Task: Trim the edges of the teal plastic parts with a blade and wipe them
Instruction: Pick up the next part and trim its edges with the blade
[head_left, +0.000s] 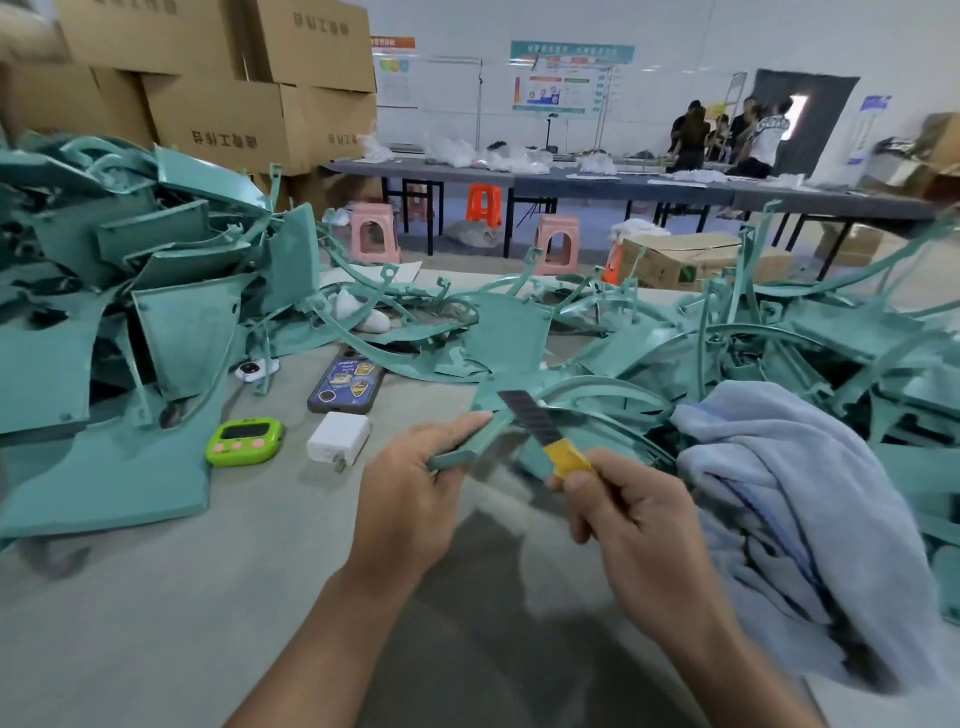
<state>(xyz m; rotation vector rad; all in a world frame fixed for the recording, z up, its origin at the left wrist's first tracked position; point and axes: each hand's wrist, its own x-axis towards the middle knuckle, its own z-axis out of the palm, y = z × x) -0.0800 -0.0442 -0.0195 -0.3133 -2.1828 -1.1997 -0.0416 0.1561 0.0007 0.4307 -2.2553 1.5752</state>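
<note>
Gripped in the left hand (410, 499), a teal part (467, 448) is held clear of the table (208, 597) so its edge is offered to the blade (524, 418), whose yellow handle is clasped by the right hand (639, 525). A towel (810, 493) is kept just beside, probably for wiping. More teal pieces (156, 291) are heaped across the grey surface; cardboard boxes (223, 109) are stacked behind.

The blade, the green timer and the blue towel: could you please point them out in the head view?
blade (522, 417): head view, middle of the dark steel strip.
green timer (244, 440): head view, centre of its face.
blue towel (810, 514): head view, middle of the cloth.
</note>
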